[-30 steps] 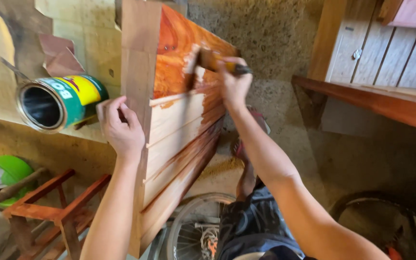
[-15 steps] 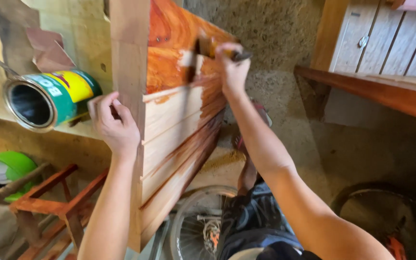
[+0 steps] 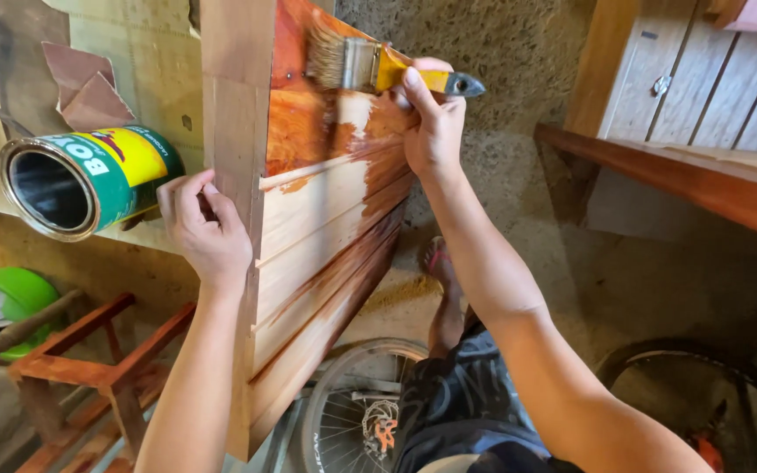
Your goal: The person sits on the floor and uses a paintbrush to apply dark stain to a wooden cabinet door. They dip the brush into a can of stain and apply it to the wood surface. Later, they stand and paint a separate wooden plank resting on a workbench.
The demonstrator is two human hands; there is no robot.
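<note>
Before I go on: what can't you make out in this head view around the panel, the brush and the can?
- Wooden panel: top cut off by the frame edge; its back faces away.
- Left hand: fingertips hidden behind the panel's side post.
- Paintbrush: handle middle covered by the right hand.
- Open can: inside too dark to show any contents.

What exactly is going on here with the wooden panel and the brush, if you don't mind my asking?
A person is brushing a glossy reddish finish onto a slatted wooden panel. The right hand holds a yellow-handled flat paintbrush against the upper, already coated part; the lower slats are mostly bare and pale. The left hand grips the panel's side frame. An open green and yellow tin can lies on its side on the plywood sheet to the left.
</note>
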